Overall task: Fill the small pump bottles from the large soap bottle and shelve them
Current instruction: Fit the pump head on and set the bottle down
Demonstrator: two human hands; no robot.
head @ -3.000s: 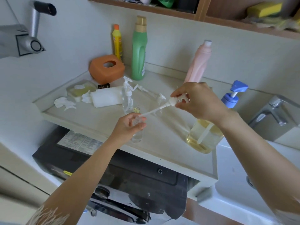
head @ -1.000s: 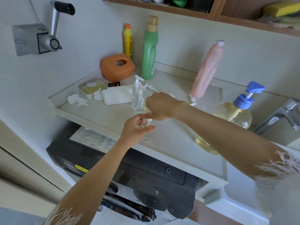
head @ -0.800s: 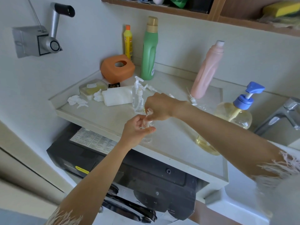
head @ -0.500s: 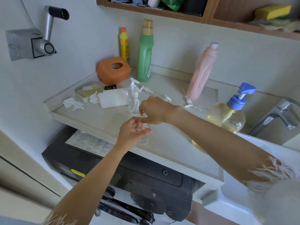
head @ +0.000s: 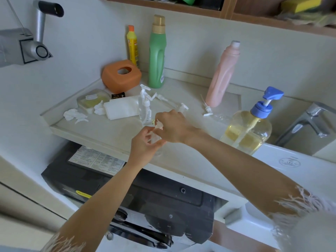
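Note:
My left hand (head: pixel 143 144) grips a small clear pump bottle (head: pixel 156 140) standing on the counter (head: pixel 109 131). Directly above it, my right hand (head: pixel 172 127) holds the bottle's white pump head, mostly hidden under the fingers. Behind them stand two more small clear pump bottles (head: pixel 145 108). Another small bottle (head: pixel 172 103) lies on its side, and a loose white pump (head: pixel 206 108) lies by the pink bottle. The large soap bottle (head: pixel 249 129) with a blue pump and yellow liquid stands at the right.
At the back stand an orange holder (head: pixel 121 75), a yellow bottle (head: pixel 132 46), a green bottle (head: pixel 157 53) and a pink bottle (head: pixel 223 73). A soap dish (head: pixel 92 100), folded white cloth (head: pixel 121 109) and paper scraps lie left. A wooden shelf (head: pixel 209 14) runs overhead; faucet (head: pixel 307 120) and sink at right.
Three seconds ago my right hand held the pump with its long tube slanted above the bottle. The tube has since gone down into the bottle and my right hand sits on its top.

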